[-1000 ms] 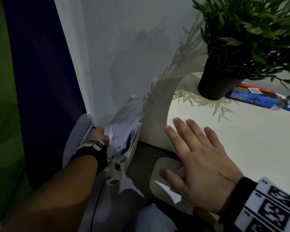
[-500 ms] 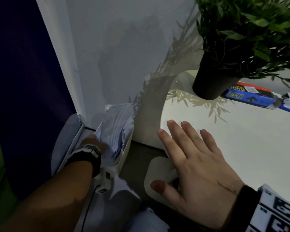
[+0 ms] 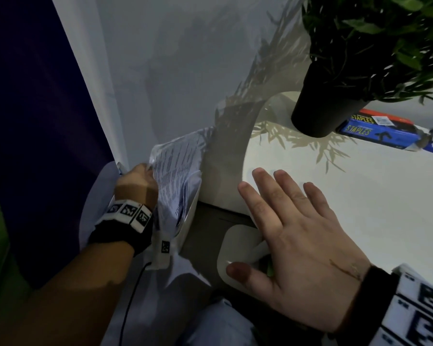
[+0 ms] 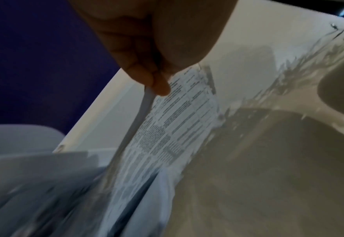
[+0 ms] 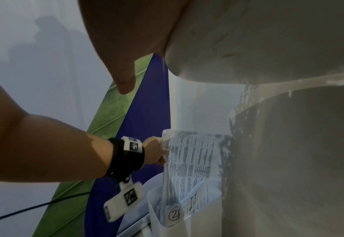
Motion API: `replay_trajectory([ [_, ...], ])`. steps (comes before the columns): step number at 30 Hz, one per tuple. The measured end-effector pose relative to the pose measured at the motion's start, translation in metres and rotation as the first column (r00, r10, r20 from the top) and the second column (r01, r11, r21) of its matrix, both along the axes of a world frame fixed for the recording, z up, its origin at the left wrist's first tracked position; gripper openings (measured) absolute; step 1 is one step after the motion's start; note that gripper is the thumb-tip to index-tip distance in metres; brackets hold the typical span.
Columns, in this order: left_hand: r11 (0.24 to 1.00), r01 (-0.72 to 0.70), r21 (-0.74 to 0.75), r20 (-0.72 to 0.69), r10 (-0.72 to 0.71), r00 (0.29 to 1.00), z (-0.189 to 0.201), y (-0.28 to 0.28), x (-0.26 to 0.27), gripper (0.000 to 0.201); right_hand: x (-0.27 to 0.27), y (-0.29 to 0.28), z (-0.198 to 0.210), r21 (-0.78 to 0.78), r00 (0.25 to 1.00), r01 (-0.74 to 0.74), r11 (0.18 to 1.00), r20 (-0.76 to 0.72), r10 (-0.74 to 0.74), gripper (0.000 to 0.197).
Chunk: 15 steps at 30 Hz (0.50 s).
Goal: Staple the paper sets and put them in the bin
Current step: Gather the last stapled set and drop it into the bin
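Paper set (image 3: 175, 171) stands on end in the bin (image 3: 189, 213), its lower part down inside, its upper part sticking up above the rim and leaning toward the white wall. Printed text covers the facing sheet. The left hand (image 3: 135, 181) pinches the set's near edge: the left wrist view shows thumb and fingers (image 4: 157, 83) closed on the sheets (image 4: 177, 112), with further paper blurred below. The right wrist view shows the set (image 5: 191, 160) in the translucent bin (image 5: 155, 205), a circled 2 written on a sheet near the bin's front wall, and the left hand (image 5: 153, 150) at the paper's left edge.

The right hand (image 3: 298, 245) lies flat, palm down, on the edge of the white counter (image 3: 360, 196), fingers straight and spread, holding nothing; its thumb hangs past the counter's edge. The bin sits below and to the left of this hand, beside the counter's rounded corner and well apart from the fingers.

Beyond the right hand's fingertips a plant (image 3: 375, 33) in a black pot (image 3: 323, 111) stands on the counter, throwing leaf shadows on the surface. Just right of the pot lie staple boxes (image 3: 375, 128), a blue one in front and a red one behind.
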<state>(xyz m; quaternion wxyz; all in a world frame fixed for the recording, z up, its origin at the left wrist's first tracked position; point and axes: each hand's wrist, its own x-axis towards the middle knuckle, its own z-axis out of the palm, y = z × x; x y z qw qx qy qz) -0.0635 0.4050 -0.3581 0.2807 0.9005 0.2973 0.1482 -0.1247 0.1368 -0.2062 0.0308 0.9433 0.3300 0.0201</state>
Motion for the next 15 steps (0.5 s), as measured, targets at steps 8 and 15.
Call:
replay_trajectory([
  [8,0.981,0.173,-0.087,-0.577,-0.191,0.794,-0.061,-0.011,-0.035,0.034,0.000,0.001,0.001,-0.020,1.000,-0.007,1.000,0.030,0.007,0.095],
  [15,0.987,-0.023,-0.159,-0.072,0.012,0.997,-0.030,0.007,-0.016,0.042,0.000,0.001,0.003,-0.031,0.999,-0.005,1.000,0.035,0.007,0.095],
])
